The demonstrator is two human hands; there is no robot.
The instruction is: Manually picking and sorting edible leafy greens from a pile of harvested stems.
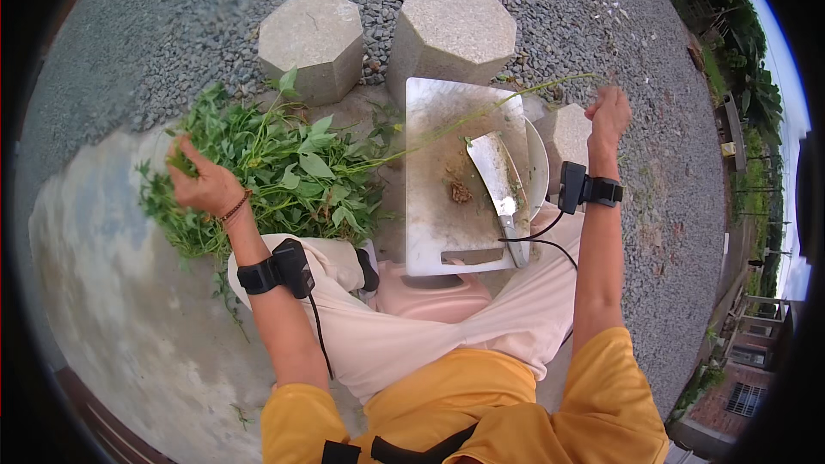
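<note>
A heap of leafy green vines (303, 174) lies on the concrete to my left. At its left side my left hand (201, 179) curls around some of the greenery, with a leaf showing between thumb and fingers. Out to the right, my right hand (609, 113) grips the end of a long vine stem (480, 115). That stem runs from the heap across a stained white cutting board (428, 232). On the board rests a cleaver (493, 167) with a grey handle and plant scraps on its blade. A small brown lump (460, 192) sits beside the blade.
Under the board's right side a white basin (537, 171) shows. A pink plastic stool (432, 299) is between my legs. Octagonal stone blocks (312, 29) stand ahead, with a taller one (457, 19) beside the board. Grey gravel (664, 206) borders the concrete slab (129, 309).
</note>
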